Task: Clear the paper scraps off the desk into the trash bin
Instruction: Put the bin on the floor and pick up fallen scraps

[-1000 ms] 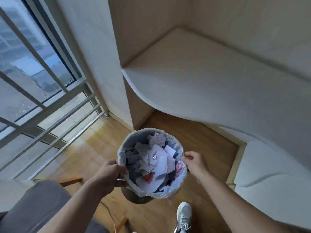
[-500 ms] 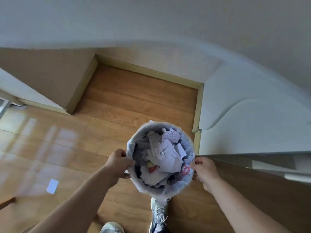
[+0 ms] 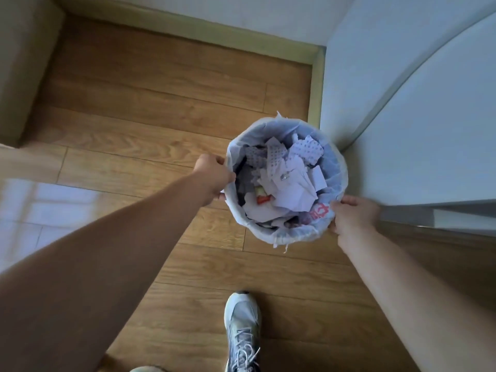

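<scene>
A round trash bin (image 3: 338, 167) lined with a pale plastic bag sits low over the wooden floor, close to the white cabinet corner. It is filled with white and dotted paper scraps (image 3: 288, 178) and a small red-and-green wrapper. My left hand (image 3: 213, 174) grips the bin's left rim. My right hand (image 3: 353, 214) grips the rim at the lower right, beside a red print on the bag. The desk top is out of view.
A white cabinet panel (image 3: 418, 130) stands right of the bin, touching or nearly touching it. A skirting board (image 3: 214, 30) runs along the back wall. My grey sneaker (image 3: 243, 328) stands on the wooden floor (image 3: 134, 124) below the bin.
My view has tilted down from the desk to the floor. The bin, held in both hands, has moved lower and to the right, next to the white cabinet.
</scene>
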Demonstrator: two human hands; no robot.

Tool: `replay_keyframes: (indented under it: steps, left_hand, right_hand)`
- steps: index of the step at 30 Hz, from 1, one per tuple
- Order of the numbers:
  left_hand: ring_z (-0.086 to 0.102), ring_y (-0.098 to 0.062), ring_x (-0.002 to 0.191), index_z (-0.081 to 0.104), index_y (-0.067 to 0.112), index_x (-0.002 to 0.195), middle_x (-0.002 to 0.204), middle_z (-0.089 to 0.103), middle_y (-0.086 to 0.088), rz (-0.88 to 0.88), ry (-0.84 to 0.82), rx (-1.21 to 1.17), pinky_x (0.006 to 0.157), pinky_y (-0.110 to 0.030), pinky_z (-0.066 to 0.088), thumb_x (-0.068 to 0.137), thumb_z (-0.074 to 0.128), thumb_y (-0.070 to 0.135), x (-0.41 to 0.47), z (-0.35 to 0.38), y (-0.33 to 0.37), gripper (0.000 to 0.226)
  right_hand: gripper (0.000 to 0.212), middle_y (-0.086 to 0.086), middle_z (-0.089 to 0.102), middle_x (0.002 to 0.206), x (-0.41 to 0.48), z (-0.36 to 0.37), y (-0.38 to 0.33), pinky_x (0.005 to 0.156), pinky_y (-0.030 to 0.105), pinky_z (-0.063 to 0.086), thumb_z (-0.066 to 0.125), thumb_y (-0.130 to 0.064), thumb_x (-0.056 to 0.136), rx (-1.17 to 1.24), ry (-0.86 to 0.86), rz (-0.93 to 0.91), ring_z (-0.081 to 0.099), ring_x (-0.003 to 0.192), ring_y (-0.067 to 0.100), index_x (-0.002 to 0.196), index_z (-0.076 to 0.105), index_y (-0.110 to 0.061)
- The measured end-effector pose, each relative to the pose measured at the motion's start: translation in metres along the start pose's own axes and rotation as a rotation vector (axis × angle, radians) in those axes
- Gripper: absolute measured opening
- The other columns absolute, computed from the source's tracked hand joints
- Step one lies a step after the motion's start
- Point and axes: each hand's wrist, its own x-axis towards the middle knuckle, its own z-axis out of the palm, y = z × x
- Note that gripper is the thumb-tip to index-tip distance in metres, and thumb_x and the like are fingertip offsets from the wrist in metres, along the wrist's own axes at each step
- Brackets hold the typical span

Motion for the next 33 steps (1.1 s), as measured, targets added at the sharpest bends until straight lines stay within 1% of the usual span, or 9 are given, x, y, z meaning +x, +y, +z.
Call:
replay_keyframes:
  steps: [3,7,11,14,17,24,28,31,33]
  left_hand:
    - [0.066,-0.023,0.070,0.062,0.008,0.094,0.084,0.067,-0.009,0.005,-0.015,0.017,0.043,-0.030,0.055,0.085,0.064,0.000,0.020,0.012,0.001,0.011]
    - [0.069,-0.030,0.086,0.059,0.005,0.109,0.096,0.067,-0.012,0.045,-0.061,0.050,0.061,-0.043,0.063,0.085,0.067,0.002,0.034,0.019,0.011,0.026]
    - [0.067,-0.025,0.087,0.055,0.008,0.112,0.103,0.064,-0.010,0.059,-0.090,0.005,0.057,-0.040,0.062,0.081,0.076,0.008,0.030,0.010,0.008,0.037]
    - [0.064,-0.020,0.084,0.053,0.011,0.118,0.104,0.062,-0.007,0.047,-0.054,-0.034,0.062,-0.045,0.063,0.079,0.080,0.019,0.017,-0.010,0.000,0.048]
    - [0.062,-0.021,0.077,0.054,0.009,0.119,0.107,0.063,-0.011,0.002,-0.009,-0.128,0.063,-0.046,0.062,0.081,0.079,0.018,-0.001,-0.044,-0.010,0.047]
    - [0.065,-0.021,0.070,0.062,0.008,0.104,0.093,0.064,-0.009,-0.080,0.023,-0.419,0.059,-0.039,0.060,0.090,0.066,0.020,-0.071,-0.123,-0.046,0.018]
    - [0.064,-0.024,0.071,0.061,0.010,0.101,0.092,0.066,-0.009,-0.160,0.100,-0.560,0.063,-0.039,0.059,0.093,0.061,0.023,-0.109,-0.154,-0.079,0.015]
    - [0.062,-0.024,0.070,0.059,0.012,0.097,0.092,0.066,-0.009,-0.200,0.165,-0.589,0.061,-0.038,0.057,0.093,0.059,0.019,-0.115,-0.172,-0.116,0.008]
    - [0.061,-0.023,0.070,0.059,0.012,0.099,0.092,0.066,-0.009,-0.206,0.202,-0.559,0.062,-0.038,0.056,0.092,0.058,0.016,-0.102,-0.174,-0.142,0.008]
  right_hand:
    - [0.019,0.012,0.074,0.088,0.014,0.007,0.007,0.077,0.052,0.060,0.068,-0.007,0.081,-0.047,0.078,-0.038,0.072,0.083,0.033,0.071,0.066,-0.023]
    - [0.015,0.009,0.073,0.096,0.028,0.008,0.005,0.081,0.044,0.059,0.066,-0.010,0.084,-0.144,0.172,-0.104,0.069,0.086,0.031,0.096,0.072,-0.017]
    - [0.004,0.005,0.069,0.080,0.021,0.006,0.001,0.069,0.037,0.058,0.066,-0.016,0.083,-0.240,0.146,-0.159,0.066,0.072,0.027,0.080,0.065,-0.013]
    - [0.021,0.004,0.065,0.105,-0.004,0.006,-0.006,0.078,0.042,0.055,0.066,-0.029,0.079,-0.414,0.167,-0.349,0.063,0.086,0.027,0.098,0.063,-0.020]
    - [0.036,0.002,0.054,0.121,-0.048,0.017,-0.021,0.080,0.034,0.046,0.065,-0.025,0.086,-0.424,0.039,-0.610,0.059,0.094,0.020,0.121,0.057,-0.022]
    - [0.031,-0.001,0.059,0.108,-0.172,0.088,-0.054,0.078,0.025,0.049,0.069,-0.018,0.084,-0.405,-0.384,-0.942,0.061,0.085,0.012,0.115,0.063,-0.019]
    - [0.032,-0.002,0.061,0.106,-0.223,0.127,-0.050,0.080,0.028,0.052,0.069,-0.020,0.084,-0.487,-0.558,-0.886,0.061,0.083,0.011,0.116,0.063,-0.020]
    - [0.034,-0.003,0.062,0.112,-0.226,0.158,-0.025,0.087,0.037,0.052,0.066,-0.027,0.085,-0.741,-0.631,-0.797,0.063,0.095,0.016,0.119,0.060,-0.023]
    - [0.038,-0.002,0.062,0.119,-0.212,0.180,-0.002,0.090,0.038,0.050,0.065,-0.029,0.085,-0.913,-0.652,-0.746,0.061,0.106,0.019,0.122,0.058,-0.022]
